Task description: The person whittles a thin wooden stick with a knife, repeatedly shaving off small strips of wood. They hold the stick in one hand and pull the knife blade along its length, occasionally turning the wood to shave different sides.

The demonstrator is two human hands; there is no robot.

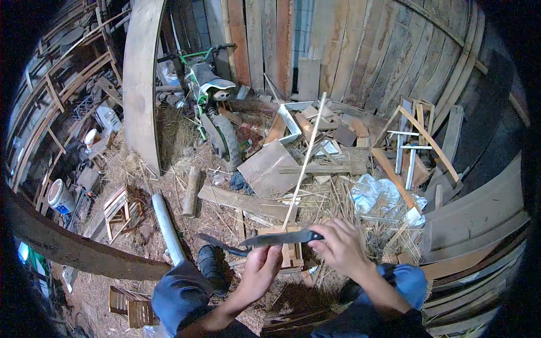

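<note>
Pale stick beyond left hand

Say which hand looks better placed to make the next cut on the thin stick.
Probably the right hand: it grips the knife by its handle, the blade at the near end of the thin stick. The left hand seems to hold that end.
</note>
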